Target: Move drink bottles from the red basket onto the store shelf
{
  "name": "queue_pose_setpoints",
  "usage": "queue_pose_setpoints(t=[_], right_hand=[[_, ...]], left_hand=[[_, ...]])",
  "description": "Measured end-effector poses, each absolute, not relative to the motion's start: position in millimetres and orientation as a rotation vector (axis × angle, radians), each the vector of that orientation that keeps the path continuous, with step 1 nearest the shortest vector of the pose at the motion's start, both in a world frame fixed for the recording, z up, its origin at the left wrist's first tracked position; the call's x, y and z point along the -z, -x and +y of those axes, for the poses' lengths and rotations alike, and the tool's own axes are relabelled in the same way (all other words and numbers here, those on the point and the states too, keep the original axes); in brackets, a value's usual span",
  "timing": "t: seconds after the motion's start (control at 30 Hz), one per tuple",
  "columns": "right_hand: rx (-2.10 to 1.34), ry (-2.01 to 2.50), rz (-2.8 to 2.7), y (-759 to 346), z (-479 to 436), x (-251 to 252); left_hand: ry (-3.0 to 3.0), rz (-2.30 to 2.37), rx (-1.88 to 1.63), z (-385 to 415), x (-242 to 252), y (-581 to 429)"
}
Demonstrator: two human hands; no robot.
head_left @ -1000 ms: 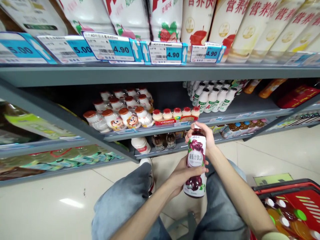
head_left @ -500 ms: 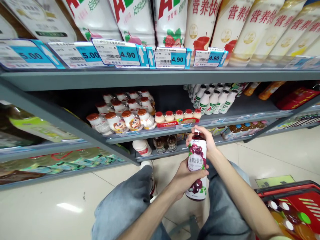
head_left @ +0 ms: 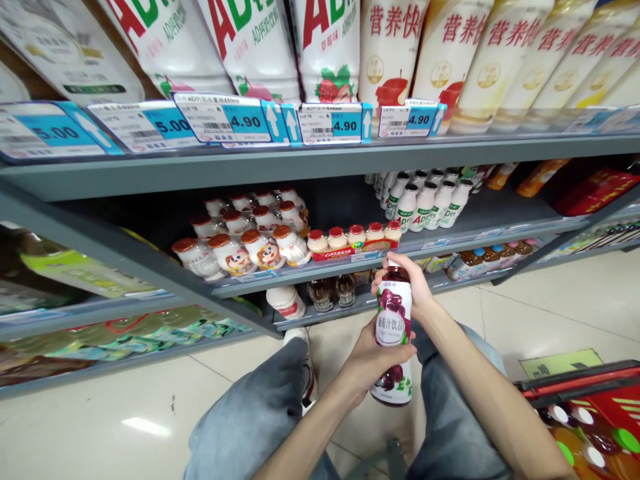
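Note:
A grape juice bottle (head_left: 391, 313) with a white label and purple grapes stands nearly upright between my knees, in front of the shelf. My left hand (head_left: 376, 353) is wrapped round its lower half, the thumb lying across the label. Up at the neck, my right hand (head_left: 407, 280) closes its fingers round the top of the bottle. Those fingers hide most of the cap. Behind the bottle, a red pack of small red-capped bottles (head_left: 353, 245) sits at the shelf's front edge.
Left of that pack stand several small white bottles with orange-red caps (head_left: 260, 250). White AD milk bottles (head_left: 425, 203) are grouped farther right. Large drink bottles and price tags (head_left: 330, 125) line the upper shelf. A red shopping basket (head_left: 590, 380) with bottles stands at the lower right.
The whole view has shifted slightly, with the upper shelf a little lower and the basket farther right. Both hands keep the same hold on the grape juice bottle.

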State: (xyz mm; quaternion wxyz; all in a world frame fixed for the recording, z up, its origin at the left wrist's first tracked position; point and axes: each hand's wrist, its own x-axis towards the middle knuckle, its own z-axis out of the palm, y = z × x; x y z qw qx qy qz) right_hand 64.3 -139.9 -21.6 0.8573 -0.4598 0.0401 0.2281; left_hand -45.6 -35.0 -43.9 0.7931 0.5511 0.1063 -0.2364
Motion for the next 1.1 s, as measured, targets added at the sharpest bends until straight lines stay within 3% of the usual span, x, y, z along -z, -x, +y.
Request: queue_pose_setpoints(t=[0.47, 1.1], right_hand=[[-0.362, 1.109, 0.106, -65, -141, 25], [-0.611, 0.829, -0.059, -59, -135, 23]], left_hand=[[-1.339, 0.212, 0.419, -40, 57, 44], [-0.873, 0.187, 0.667, -31, 54, 57]])
